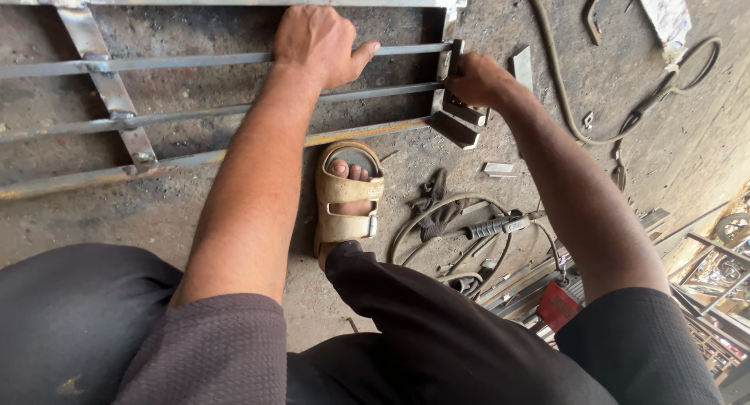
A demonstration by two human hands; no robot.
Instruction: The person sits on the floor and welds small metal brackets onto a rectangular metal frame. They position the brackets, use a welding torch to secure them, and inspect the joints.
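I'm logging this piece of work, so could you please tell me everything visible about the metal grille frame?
The metal grille frame lies flat on the dusty concrete floor. It is welded from grey steel: thin horizontal bars, a flat cross strap, and rust-streaked outer rails. The left hand presses on an upper bar; the right hand grips its right end, where small angle pieces sit.

A single head-worn camera looks steeply down, close over the person's arms, onto the workshop floor (195, 210).

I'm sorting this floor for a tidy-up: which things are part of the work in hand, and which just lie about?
In hand:
left hand gripping a bar of the metal grille
right hand on a small metal piece at the grille's corner

Lying about:
dark glove
cable
metal offcut
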